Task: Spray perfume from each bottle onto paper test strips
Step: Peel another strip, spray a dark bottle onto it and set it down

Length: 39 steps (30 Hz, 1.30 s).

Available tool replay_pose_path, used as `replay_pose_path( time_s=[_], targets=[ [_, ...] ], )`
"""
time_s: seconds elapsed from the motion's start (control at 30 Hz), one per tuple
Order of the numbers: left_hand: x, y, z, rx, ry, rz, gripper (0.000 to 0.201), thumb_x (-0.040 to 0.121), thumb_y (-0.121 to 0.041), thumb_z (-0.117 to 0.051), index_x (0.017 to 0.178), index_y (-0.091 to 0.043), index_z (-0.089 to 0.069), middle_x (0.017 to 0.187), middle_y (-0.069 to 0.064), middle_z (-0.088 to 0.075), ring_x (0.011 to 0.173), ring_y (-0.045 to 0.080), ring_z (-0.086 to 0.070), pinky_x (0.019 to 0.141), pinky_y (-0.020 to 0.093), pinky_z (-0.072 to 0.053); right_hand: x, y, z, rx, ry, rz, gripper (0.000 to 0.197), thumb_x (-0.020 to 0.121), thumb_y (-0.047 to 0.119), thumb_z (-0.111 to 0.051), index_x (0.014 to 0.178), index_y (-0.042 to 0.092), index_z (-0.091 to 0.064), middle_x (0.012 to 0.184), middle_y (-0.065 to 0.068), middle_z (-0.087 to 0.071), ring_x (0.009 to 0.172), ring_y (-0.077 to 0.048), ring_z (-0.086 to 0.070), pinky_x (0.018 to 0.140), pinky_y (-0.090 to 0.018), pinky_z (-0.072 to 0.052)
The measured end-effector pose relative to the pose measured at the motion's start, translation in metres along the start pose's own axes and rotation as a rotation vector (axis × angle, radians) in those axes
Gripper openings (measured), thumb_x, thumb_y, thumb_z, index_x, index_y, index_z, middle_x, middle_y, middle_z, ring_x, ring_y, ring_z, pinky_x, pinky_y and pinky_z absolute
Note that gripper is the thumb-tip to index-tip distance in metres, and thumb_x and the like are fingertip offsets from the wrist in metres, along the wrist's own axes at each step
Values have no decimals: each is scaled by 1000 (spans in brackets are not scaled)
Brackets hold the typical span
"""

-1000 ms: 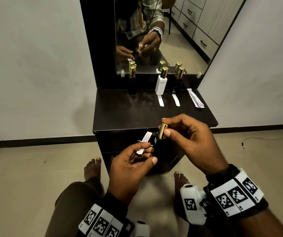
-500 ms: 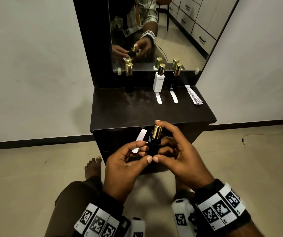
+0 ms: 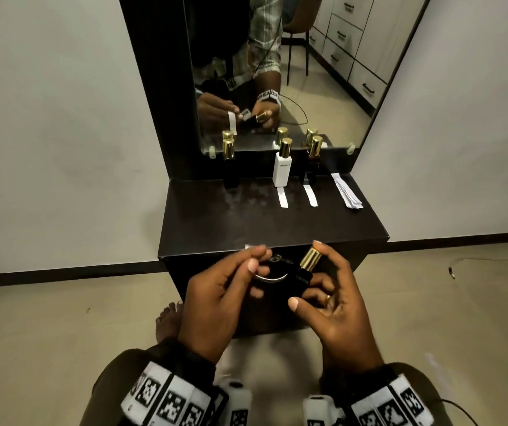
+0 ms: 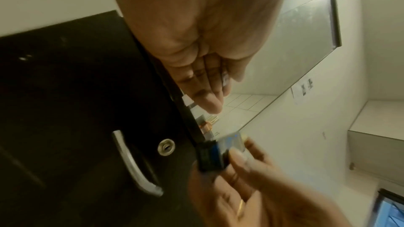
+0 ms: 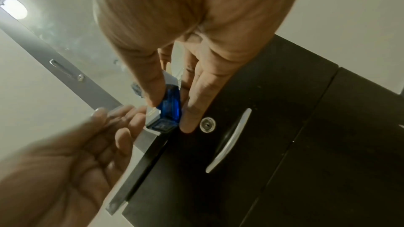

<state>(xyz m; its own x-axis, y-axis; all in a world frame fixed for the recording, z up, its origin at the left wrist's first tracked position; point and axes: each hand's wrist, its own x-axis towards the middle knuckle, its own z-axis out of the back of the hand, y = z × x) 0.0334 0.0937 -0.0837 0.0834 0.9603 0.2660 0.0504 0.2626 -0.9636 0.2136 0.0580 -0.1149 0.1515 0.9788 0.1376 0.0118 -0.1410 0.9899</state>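
Note:
A dark perfume bottle (image 3: 299, 281) with a gold cap (image 3: 310, 259) leans to the right in front of the dresser. My right hand (image 3: 307, 273) grips it, thumb low on the body and forefinger on top of the cap. It looks blue in the right wrist view (image 5: 170, 110). Just left of it, my left hand (image 3: 257, 257) pinches a white paper test strip (image 4: 225, 79) between thumb and fingers. From the head view only a sliver of the strip (image 3: 248, 246) shows; the mirror shows it hanging down.
On the black dresser top (image 3: 246, 222) stand a black bottle (image 3: 229, 169), a white bottle (image 3: 282, 172) and a brown bottle (image 3: 309, 172). Two strips (image 3: 283, 196) (image 3: 310, 195) lie before them, with a strip stack (image 3: 347, 192) at right. A drawer handle (image 5: 229, 142) sits behind my hands.
My right hand moved from pinching the cap to gripping the bottle with a finger on top, and tilted it right. My left hand lifted the strip nearer the cap.

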Motion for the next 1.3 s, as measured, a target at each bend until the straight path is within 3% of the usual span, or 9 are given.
replay_pose_path(
  time_s=[0.17, 0.37, 0.53, 0.73, 0.83, 0.93, 1.03, 1.13, 1.3],
  targets=[
    [41, -9, -15, -26, -34, -101, 25, 99, -3, -49, 117, -4, -66, 112, 5, -74, 99, 21, -72, 69, 33, -62, -4, -13, 7, 0, -38, -79, 89, 82, -12, -73, 139, 50, -45, 91, 2, -71, 75, -11, -66, 76, -28, -57],
    [66, 4, -35, -188, -162, 246, 25, 100, -14, -53, 125, -12, -57, 80, 17, -75, 66, 26, -74, 55, 30, -60, -3, -20, 9, 12, -20, -83, 88, 81, -15, -73, 142, 42, -44, 80, 5, -67, 68, -7, -61, 72, -24, -54],
    [78, 1, -29, -170, -131, 399, 53, 98, -25, -58, 143, -30, -31, 69, 21, -74, 58, 31, -72, 55, 34, -59, -3, -19, 9, 15, -30, -80, 88, 80, -14, -74, 142, 41, -44, 80, 4, -67, 68, -7, -61, 71, -25, -55],
    [72, -15, 17, 207, -27, 372, 44, 101, -22, -48, 140, -38, -33, 62, 16, -71, 44, 23, -60, 38, 26, -43, 9, 0, 5, 41, -95, 15, 93, 80, -15, -73, 143, 48, -45, 90, 4, -69, 76, -12, -64, 77, -26, -57],
    [77, -24, 33, 685, -27, 137, 29, 94, -26, -59, 122, -30, -57, 74, 1, -73, 62, 9, -67, 59, 30, -56, 23, 20, 0, -15, -127, 99, 97, 81, -10, -75, 149, 47, -36, 96, 7, -69, 85, -12, -67, 80, -29, -58],
    [88, -27, 32, 1020, 105, -11, 32, 87, -39, -66, 117, -30, -64, 103, -3, -67, 94, 14, -64, 83, 34, -54, 45, 36, -1, -136, -135, 152, 94, 82, -4, -76, 154, 37, -32, 104, 5, -69, 99, -11, -70, 87, -29, -59],
    [97, -22, 24, 1145, 240, 38, 49, 85, -51, -64, 130, -36, -54, 111, 1, -55, 105, 21, -56, 88, 37, -50, 66, 43, 0, -250, -173, 201, 79, 82, -1, -79, 147, 27, -45, 106, 10, -68, 100, -5, -69, 88, -24, -59],
    [106, -18, 20, 1307, 316, 79, 58, 87, -61, -53, 141, -44, -38, 121, 4, -49, 115, 25, -49, 95, 46, -47, 76, 43, 4, -284, -207, 211, 76, 82, 5, -80, 145, 31, -45, 109, 12, -66, 100, -6, -69, 88, -25, -59],
    [122, -19, 15, 1411, 461, 194, 60, 88, -64, -51, 143, -49, -31, 127, 9, -42, 122, 31, -43, 98, 50, -46, 71, 35, 10, -256, -233, 208, 72, 83, 3, -78, 145, 22, -47, 103, 16, -64, 94, -2, -67, 83, -20, -57]
  ],
)
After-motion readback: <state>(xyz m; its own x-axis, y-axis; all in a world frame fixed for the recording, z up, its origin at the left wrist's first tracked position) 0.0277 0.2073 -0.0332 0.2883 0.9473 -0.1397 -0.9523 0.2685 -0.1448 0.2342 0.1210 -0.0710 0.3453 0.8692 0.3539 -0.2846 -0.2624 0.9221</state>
